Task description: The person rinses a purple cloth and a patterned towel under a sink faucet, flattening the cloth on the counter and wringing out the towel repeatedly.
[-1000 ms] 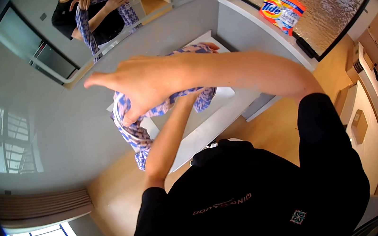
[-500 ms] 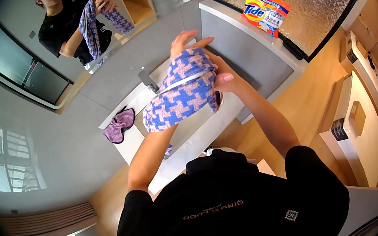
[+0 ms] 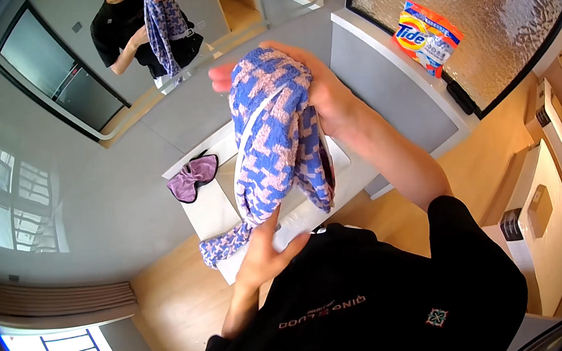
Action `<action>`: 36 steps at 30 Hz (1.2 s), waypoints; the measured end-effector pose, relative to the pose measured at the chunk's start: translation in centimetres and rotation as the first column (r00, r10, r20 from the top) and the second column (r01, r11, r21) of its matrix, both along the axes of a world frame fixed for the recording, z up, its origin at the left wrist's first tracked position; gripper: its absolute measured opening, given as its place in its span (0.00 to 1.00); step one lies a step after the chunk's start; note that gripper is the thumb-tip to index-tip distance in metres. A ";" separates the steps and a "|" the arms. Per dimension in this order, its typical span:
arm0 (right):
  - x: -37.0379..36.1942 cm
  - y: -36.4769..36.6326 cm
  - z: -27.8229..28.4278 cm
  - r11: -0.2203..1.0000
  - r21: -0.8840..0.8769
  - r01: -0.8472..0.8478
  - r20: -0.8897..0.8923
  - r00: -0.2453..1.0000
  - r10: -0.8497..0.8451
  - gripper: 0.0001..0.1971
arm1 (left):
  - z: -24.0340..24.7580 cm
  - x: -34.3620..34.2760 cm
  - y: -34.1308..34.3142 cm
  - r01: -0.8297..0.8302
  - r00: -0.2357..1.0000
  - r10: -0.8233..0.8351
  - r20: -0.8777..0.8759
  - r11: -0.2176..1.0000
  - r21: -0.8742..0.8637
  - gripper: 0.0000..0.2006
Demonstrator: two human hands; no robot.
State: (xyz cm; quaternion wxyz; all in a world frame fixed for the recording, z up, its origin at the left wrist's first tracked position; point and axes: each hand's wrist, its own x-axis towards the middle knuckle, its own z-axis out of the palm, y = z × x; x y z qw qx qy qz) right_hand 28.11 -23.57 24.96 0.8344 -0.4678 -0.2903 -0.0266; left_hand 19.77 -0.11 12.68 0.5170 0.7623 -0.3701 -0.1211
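Observation:
A blue and pink patterned knitted scarf (image 3: 274, 134) hangs in front of me, bunched at the top. My right hand (image 3: 323, 92) grips its upper part from the right side, fingers wrapped over the cloth. My left hand (image 3: 266, 248) is lower down and holds the scarf's bottom end, whose tail trails to the left. Below the scarf stands a white table (image 3: 211, 213), with a purple bow-shaped cloth (image 3: 193, 178) lying on its far left part.
A wall mirror (image 3: 136, 45) ahead reflects me holding the scarf. A bright orange and blue detergent bag (image 3: 427, 35) leans on a grey ledge by the frosted window at the right. White cabinets (image 3: 548, 211) stand at the right, a window with blinds at the lower left.
The scarf has gone from spread between my hands to bunched and hanging long. My right hand has risen to its top, and my left hand has dropped to its lower end.

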 end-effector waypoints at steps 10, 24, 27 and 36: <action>2.5 6.2 0.7 0.972 -0.151 -0.181 -0.030 0.984 0.178 0.26 | 5.5 17.8 0.2 -0.618 0.653 -0.004 -0.757 0.574 -0.536 0.44; 9.3 1.3 -16.4 0.681 -0.496 0.539 -0.263 0.654 -0.709 0.28 | -10.9 16.5 -3.2 0.177 -0.266 -0.681 -0.682 0.661 -0.729 0.59; 7.7 2.3 -19.5 0.330 -0.812 0.481 -0.035 0.524 -0.851 0.25 | -10.0 16.5 -4.6 0.235 0.603 -0.110 -0.790 0.971 0.045 0.47; 7.2 6.6 -32.9 0.030 -0.970 0.241 0.038 0.275 -0.961 0.12 | -19.4 15.1 -7.5 -0.186 0.929 0.368 -0.041 0.559 0.808 0.39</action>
